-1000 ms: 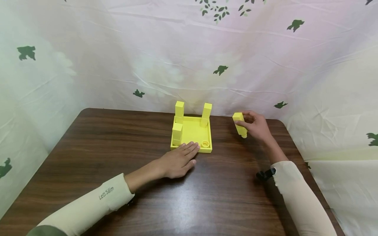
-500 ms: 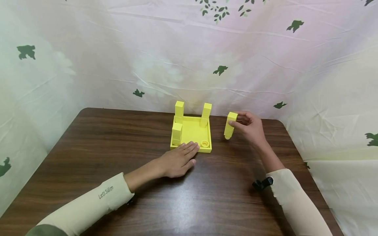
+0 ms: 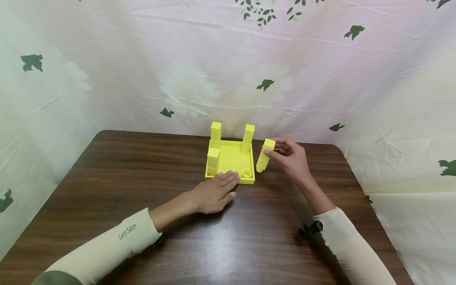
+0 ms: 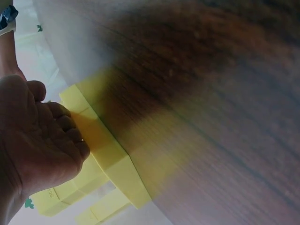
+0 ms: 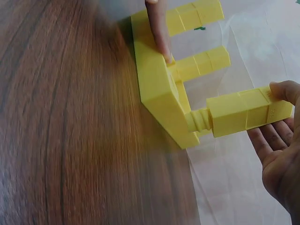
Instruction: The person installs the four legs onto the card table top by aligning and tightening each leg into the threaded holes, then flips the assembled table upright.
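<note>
A yellow square tray (image 3: 233, 152) with a low rim lies on the table, and three square legs stand up from its corners: far left (image 3: 215, 132), far right (image 3: 248, 134) and near left (image 3: 213, 160). A round socket (image 3: 246, 173) shows in its near right corner. My left hand (image 3: 213, 196) rests flat, its straight fingers on the tray's near rim. Just right of the tray, my right hand (image 3: 293, 160) pinches a loose yellow leg (image 3: 265, 156) near its top, between thumb and fingers. The leg tilts, its round threaded end (image 5: 199, 120) pointing down toward the tray.
The dark wood-grain table (image 3: 142, 170) extends around the tray on all sides. A pale cloth (image 3: 178, 71) with green bird and leaf prints hangs behind its back edge and at both sides. A black device (image 3: 310, 229) sits at the right wrist.
My right hand has moved left with the leg, bringing it close to the tray's right side, and the leg's lower end now leans left. My left hand and the tray have stayed put.
</note>
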### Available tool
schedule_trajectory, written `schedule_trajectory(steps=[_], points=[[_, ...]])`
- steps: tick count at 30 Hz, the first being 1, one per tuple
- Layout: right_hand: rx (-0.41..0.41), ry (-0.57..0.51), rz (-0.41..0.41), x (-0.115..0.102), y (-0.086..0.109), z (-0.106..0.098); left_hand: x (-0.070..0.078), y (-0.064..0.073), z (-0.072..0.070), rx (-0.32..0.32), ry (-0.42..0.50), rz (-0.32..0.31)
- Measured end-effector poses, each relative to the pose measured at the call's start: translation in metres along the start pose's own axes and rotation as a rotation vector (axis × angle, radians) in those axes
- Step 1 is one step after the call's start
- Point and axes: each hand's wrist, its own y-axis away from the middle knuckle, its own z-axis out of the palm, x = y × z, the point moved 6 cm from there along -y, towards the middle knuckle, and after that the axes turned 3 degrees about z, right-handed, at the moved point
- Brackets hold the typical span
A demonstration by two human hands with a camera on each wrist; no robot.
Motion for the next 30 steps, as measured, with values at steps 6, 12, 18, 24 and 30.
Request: schedule_trajectory(steps=[6,12,18,24,30], points=[[-0.012,-0.073,-0.029,-0.006,0.002,0.012,0.000,0.001,0.000,0.002,0.008,0.001],[-0.048,-0.118,-0.040,-0.007,0.004,0.025,0.000,0.001,0.001,0.000,0.006,-0.003],[-0.080,-0.126,-0.041,-0.008,0.004,0.034,-0.001,0.001,0.000,-0.001,0.010,-0.011],[-0.116,-0.105,-0.010,-0.006,0.006,0.040,0.000,0.001,0.000,-0.002,0.013,-0.010],[-0.140,-0.111,0.005,-0.002,0.009,0.044,0.001,0.001,0.000,-0.003,0.007,-0.010]])
